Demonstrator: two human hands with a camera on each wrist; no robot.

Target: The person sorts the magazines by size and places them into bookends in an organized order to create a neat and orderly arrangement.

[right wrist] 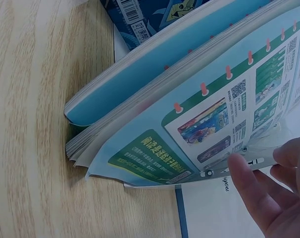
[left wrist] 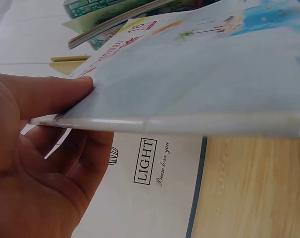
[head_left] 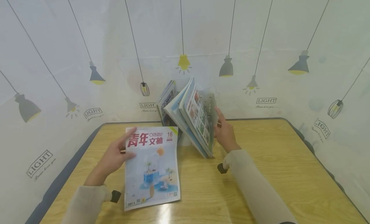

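My left hand [head_left: 111,156] holds a thin magazine [head_left: 153,172] by its left edge, with a pale blue cover, red title and the number 16. In the left wrist view, the thumb [left wrist: 56,96] lies on the cover and the other fingers are beneath. To the right, a group of magazines and books [head_left: 190,118] leans upright and fanned. At its right side stands a grey bookend-like plate [head_left: 211,110]. My right hand [head_left: 226,134] touches that plate's edge with its fingertips. Part of the plate is hidden behind the magazines.
Another upright book [head_left: 167,100] leans at the left of the group. The wooden table [head_left: 289,172] meets a pale wall [head_left: 144,31] printed with hanging lamps behind the books. A dark edging [head_left: 55,182] runs along the table's left side.
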